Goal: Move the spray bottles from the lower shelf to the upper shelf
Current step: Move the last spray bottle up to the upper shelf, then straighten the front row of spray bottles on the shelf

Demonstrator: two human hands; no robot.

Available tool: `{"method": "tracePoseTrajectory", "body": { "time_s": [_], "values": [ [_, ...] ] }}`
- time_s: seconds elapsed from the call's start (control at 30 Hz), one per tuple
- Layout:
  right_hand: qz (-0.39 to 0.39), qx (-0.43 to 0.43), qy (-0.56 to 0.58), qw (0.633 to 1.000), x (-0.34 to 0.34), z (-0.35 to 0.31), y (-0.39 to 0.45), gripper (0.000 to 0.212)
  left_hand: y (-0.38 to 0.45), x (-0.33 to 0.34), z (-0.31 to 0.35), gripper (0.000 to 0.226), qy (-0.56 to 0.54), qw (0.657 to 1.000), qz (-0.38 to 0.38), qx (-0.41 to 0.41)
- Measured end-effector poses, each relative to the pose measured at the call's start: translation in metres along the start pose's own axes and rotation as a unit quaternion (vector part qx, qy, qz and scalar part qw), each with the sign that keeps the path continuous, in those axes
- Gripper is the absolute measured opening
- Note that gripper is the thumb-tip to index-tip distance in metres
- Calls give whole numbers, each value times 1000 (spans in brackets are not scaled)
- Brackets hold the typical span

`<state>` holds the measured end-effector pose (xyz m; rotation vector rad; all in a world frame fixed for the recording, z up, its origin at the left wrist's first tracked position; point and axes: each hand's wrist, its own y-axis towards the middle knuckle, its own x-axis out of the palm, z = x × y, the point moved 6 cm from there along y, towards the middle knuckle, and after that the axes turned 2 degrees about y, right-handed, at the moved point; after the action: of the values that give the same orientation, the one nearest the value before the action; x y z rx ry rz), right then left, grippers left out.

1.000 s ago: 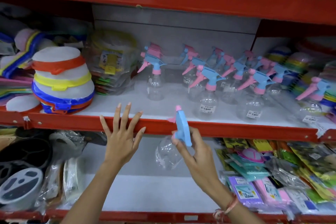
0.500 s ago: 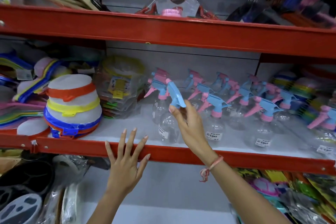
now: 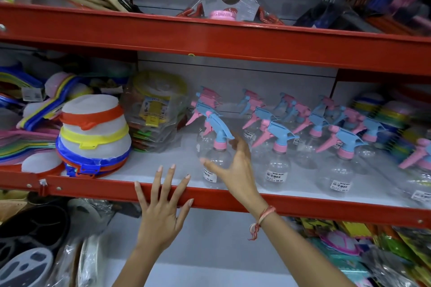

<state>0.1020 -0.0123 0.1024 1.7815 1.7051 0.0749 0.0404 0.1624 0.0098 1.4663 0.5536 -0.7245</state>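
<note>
A clear spray bottle (image 3: 217, 163) with a blue trigger head and pink collar stands upright at the front of the white upper shelf (image 3: 144, 170). My right hand (image 3: 236, 171) is beside it on the right, fingers spread, with the thumb in front of the bottle's body and no firm grip on it. Several more clear spray bottles (image 3: 278, 165) with blue and pink heads stand in rows behind and to the right. My left hand (image 3: 161, 214) lies flat on the shelf's red front beam (image 3: 93, 190), fingers apart. The lower shelf (image 3: 210, 254) below shows no spray bottle.
A stack of white sieves with coloured rims (image 3: 93, 137) and bagged packets (image 3: 154, 114) fill the upper shelf's left side. Coloured packets (image 3: 373, 254) crowd the lower shelf's right, black and grey trays (image 3: 32, 240) its left. Another red beam (image 3: 210, 37) runs overhead.
My right hand lifted the bottle from below the red beam onto the upper shelf, stood it at the front and opened. My left hand stayed on the beam.
</note>
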Motion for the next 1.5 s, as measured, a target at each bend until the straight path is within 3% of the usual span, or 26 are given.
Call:
{"method": "tracePoseTrajectory", "body": {
  "time_s": [0.07,0.2,0.57,0.9,1.1,1.2,1.3,1.4,1.5],
  "values": [
    [39,-1,-83,996,3,5,-7,103,0,0,0,58,0,1000,-1,0],
    [58,-6,-99,993,7,10,-6,88,1,0,0,58,-5,1000,-7,-2],
    [-168,59,47,983,16,23,2,81,1,-1,1,58,-9,1000,-28,2],
    [-150,21,-11,988,4,12,-12,92,-1,-8,3,59,-4,999,-54,-2],
    [-78,-62,-4,995,-53,12,-43,45,-7,-18,16,58,-33,998,-14,-51],
    [-38,-60,30,997,-93,24,-54,28,-7,-24,31,62,-80,991,21,-103],
    [-48,-6,73,996,-114,39,-62,20,2,-34,45,65,-133,976,66,-161],
    [-109,78,128,983,-106,46,-62,36,18,-42,46,83,-234,940,51,-242],
    [-181,155,186,953,-80,38,-55,82,31,-40,42,109,-333,893,-28,-302]
  ]
}}
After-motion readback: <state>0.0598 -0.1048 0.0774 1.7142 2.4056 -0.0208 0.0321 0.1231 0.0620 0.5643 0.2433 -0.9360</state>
